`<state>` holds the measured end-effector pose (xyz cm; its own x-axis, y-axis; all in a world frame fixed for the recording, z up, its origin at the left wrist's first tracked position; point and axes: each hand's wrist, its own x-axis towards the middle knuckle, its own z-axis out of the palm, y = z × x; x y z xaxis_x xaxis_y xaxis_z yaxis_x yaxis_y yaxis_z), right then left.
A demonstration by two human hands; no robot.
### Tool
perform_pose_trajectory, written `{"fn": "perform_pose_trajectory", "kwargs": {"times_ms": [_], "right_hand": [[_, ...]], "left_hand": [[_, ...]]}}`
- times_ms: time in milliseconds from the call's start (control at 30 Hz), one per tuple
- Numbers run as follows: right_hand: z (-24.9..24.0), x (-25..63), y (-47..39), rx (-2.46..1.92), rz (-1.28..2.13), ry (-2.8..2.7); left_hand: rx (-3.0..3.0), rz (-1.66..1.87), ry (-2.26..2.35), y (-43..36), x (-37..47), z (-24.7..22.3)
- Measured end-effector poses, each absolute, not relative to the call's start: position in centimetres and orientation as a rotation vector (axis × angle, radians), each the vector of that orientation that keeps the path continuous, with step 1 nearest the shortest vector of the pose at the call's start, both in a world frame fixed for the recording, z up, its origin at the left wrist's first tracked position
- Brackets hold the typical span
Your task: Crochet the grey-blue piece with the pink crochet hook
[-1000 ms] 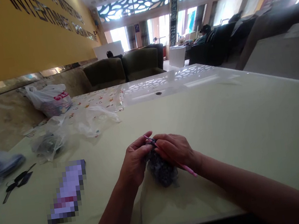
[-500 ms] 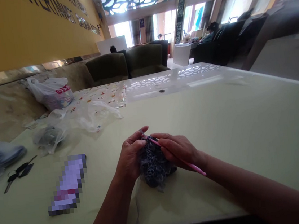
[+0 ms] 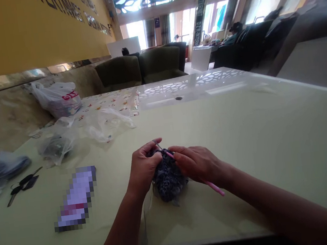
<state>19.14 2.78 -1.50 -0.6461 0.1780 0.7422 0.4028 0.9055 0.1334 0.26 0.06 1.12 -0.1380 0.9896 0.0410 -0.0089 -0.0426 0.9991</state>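
A dark grey-blue piece of crochet (image 3: pixel 169 181) hangs between my hands, just over the near middle of the table. My left hand (image 3: pixel 145 164) pinches its top left edge, and a strand of grey yarn (image 3: pixel 156 143) runs over the raised index finger. In my right hand (image 3: pixel 200 163) is a pink crochet hook (image 3: pixel 215 187). Its tip meets the top edge of the crochet, while its handle sticks out below the palm. The fingers of my right hand hide the hook's middle. Thin yarn also trails down beside my left wrist.
Left of my hands lie a blurred-out phone-shaped thing (image 3: pixel 76 198) and keys (image 3: pixel 23 185). Clear plastic bags (image 3: pixel 57 145) and a filled white bag (image 3: pixel 59 97) stand farther back on the table (image 3: pixel 258 146). Dark armchairs (image 3: pixel 160 63) are beyond, with a person (image 3: pixel 235 30) at the right.
My right hand has turned slightly over the hook, so less of the handle shows. The crochet has shifted a little, and the camera view has moved slightly.
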Motion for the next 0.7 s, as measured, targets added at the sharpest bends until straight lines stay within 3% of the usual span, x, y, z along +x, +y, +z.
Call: {"fn": "perform_pose_trajectory", "kwargs": {"times_ms": [267,433,700], "right_hand": [[0.0,19.7,3.2,-0.566,0.809,-2.047],[-1.3,18.8,2.8,-0.684,0.797,-1.866],[-0.4,18.6,2.3,-0.758,0.953,-1.573]], "left_hand": [[1.131,1.241,1.032,0.3,-0.5,0.2],[1.147,1.242,1.013,0.0,0.1,-0.1],[1.774,1.367,1.374,-0.1,-0.5,1.0]]}}
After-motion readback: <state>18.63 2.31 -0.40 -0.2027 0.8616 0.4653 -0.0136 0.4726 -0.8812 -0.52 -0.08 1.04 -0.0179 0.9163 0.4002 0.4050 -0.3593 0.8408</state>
